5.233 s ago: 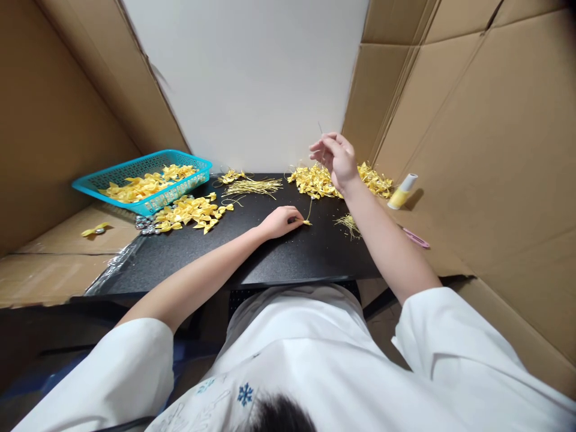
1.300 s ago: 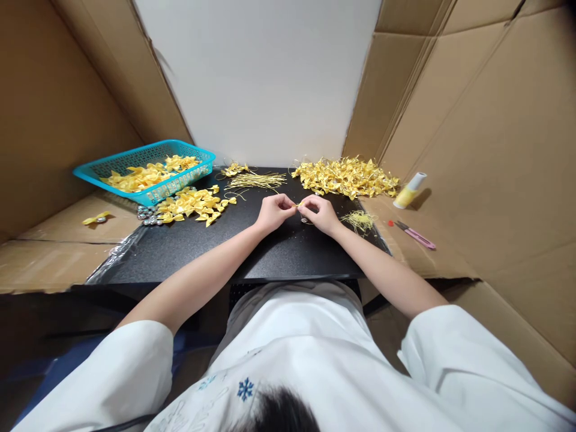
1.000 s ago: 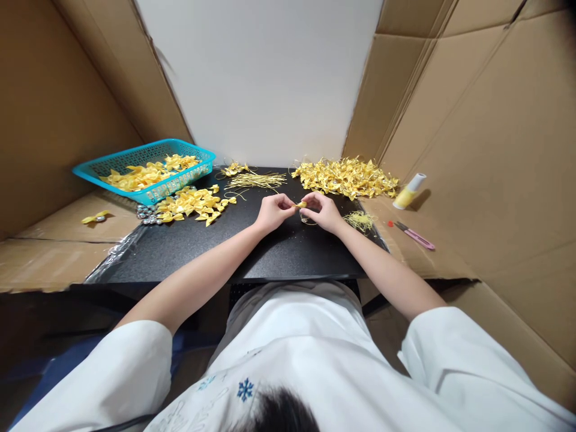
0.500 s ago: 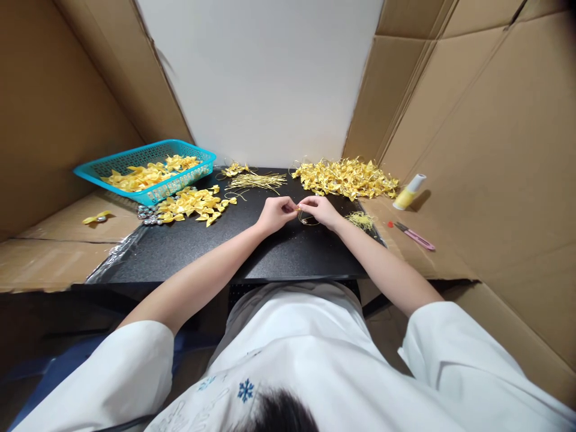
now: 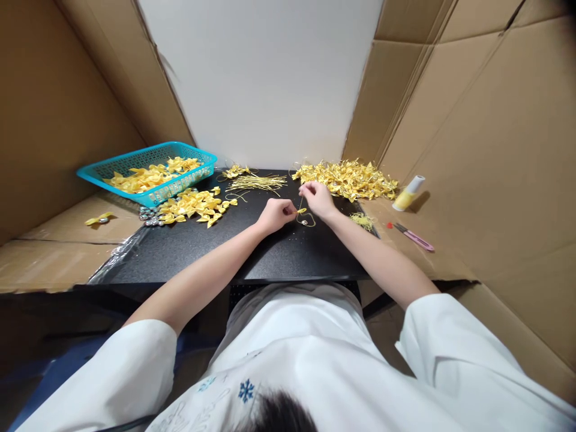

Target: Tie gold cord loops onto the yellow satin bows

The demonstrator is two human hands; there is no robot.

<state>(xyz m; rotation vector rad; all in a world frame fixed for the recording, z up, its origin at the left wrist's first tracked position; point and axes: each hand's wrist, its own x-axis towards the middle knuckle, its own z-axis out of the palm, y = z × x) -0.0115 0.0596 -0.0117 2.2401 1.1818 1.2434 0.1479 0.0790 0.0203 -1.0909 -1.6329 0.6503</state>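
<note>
At the desk, the left hand pinches a bow, seemingly unfinished, the right hand its cord; the corded heap looks done, loose bows remain.

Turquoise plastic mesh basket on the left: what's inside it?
The turquoise plastic mesh basket holds a loose heap of shiny yellow fabric bows. Only the uppermost show clearly; whatever lies beneath them is covered.

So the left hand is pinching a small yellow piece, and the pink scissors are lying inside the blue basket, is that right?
Not quite: the pink scissors aren't inside the blue basket. The head view shows them lying on the cardboard at the right. The left hand is pinching a small yellow piece.
</note>
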